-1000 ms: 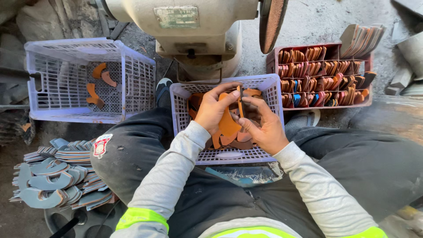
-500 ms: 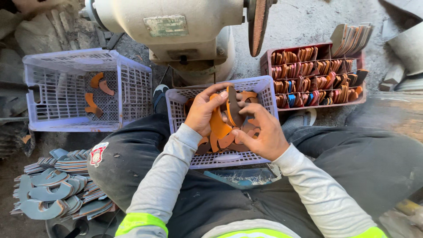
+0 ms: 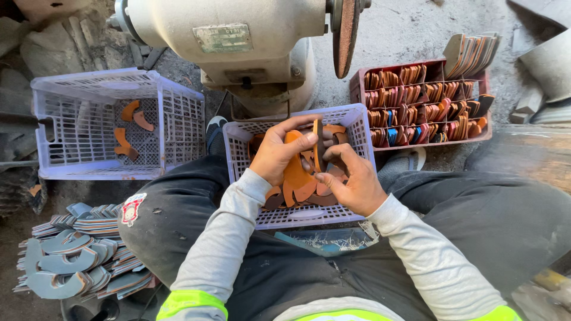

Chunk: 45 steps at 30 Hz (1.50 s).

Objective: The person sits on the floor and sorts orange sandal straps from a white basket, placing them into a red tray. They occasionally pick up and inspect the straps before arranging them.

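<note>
Curved orange pieces [image 3: 295, 172] in lap basket [image 3: 357, 122]

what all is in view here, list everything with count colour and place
bench grinder: one, cream, top centre
grinding wheel: one, rust-brown, on grinder's right end
middle basket: one, lilac plastic, on the lap, holds orange curved pieces
side basket: one, lilac, left, a few orange pieces inside
red tray: one, right, packed with brown pieces
grey curved pieces: a stack, lower left floor
left hand: holding orange pieces
right hand: pinching one upright piece
</note>
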{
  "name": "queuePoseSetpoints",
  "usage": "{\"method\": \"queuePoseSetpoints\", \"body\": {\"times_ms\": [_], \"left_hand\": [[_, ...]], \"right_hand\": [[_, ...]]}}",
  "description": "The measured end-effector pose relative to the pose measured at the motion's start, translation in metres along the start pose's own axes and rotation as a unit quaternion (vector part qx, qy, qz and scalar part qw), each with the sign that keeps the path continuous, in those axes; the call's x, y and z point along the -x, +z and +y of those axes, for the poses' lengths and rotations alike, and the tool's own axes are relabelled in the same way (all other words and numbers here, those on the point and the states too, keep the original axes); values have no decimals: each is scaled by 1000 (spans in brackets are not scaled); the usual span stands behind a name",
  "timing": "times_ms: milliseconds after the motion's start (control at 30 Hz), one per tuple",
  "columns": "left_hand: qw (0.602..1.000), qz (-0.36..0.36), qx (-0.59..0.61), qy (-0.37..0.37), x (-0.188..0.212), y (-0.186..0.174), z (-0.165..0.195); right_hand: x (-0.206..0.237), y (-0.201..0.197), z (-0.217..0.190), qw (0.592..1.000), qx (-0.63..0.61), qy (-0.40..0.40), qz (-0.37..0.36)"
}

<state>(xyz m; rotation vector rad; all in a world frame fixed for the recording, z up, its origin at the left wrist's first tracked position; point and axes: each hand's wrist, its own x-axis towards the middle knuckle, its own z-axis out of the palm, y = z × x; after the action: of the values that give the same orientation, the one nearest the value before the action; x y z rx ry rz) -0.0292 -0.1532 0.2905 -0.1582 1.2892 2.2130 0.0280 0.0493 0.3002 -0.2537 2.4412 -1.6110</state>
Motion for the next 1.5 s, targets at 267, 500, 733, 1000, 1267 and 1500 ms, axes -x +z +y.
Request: {"method": "queuePoseSetpoints", "body": {"times_ms": [267, 500, 733, 1000, 1267, 1500], "left_hand": [[978, 71, -176, 84, -3, 2, -17], [787, 113, -537, 283, 3, 21, -50], [722, 101, -604, 322, 1, 24, -65], [873, 128, -425, 200, -6, -3, -12], [985, 3, -160, -70, -6, 0, -31], [993, 21, -99, -54, -12, 14, -46]], "right_hand": [[-8, 2, 26, 999, -9, -40, -13], [-18, 16, 61, 950, -306, 64, 4], [-17, 23, 69, 952, -255, 148, 85], [-32, -22, 74, 969, -200, 101, 101], [-34, -32, 69, 934, -332, 126, 35], [-27, -39, 65, 938, -300, 163, 65]]}}
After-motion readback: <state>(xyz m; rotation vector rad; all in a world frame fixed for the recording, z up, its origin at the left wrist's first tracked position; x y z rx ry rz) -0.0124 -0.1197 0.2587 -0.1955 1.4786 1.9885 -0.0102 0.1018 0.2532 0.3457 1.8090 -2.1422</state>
